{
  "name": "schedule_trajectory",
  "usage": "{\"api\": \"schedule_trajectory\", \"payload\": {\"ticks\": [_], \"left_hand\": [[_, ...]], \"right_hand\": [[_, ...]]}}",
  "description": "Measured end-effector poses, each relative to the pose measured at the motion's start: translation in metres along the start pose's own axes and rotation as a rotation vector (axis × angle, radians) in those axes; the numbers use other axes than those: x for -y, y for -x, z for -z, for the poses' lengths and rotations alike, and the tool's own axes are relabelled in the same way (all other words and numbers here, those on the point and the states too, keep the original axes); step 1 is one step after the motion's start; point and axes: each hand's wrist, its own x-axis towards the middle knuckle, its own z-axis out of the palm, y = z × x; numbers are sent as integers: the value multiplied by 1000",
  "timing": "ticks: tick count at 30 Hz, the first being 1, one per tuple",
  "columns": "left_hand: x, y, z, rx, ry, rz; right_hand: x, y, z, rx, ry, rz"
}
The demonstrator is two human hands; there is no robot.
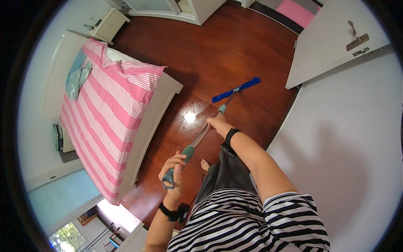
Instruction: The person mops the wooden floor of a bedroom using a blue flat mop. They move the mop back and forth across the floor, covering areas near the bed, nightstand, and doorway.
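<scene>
A flat mop with a long pole (200,137) slants across the middle of the view. Its wide blue head (224,96) lies on the dark red wooden floor (197,54), away from me. My left hand (172,168) is wrapped round the green grip at the near end of the pole. Farther down, my right hand (219,124) is closed round the pole, just short of a pale green collar (222,108). Both wrists carry black bands.
On the left stands a bed (107,113) with a pink striped cover and a white frame (151,122). A white door (331,38) stands open at the right, beside a white wall (336,159). At the back are a nightstand (110,26) and a cabinet (205,10).
</scene>
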Motion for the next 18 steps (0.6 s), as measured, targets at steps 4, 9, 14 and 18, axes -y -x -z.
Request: {"api": "schedule_trajectory", "payload": {"ticks": [4, 9, 14, 18], "left_hand": [[24, -34, -64, 128, 18, -53], [33, -51, -118, 296, -17, -145], [22, -46, -102, 297, -32, -137], [5, -27, -52, 432, -28, -134]], "right_hand": [[19, -40, 67, -224, 95, 3], [-1, -70, 120, -283, -213, -38], [-18, -55, 107, -225, -302, -71], [-39, -5, 68, -184, -358, -78]]}}
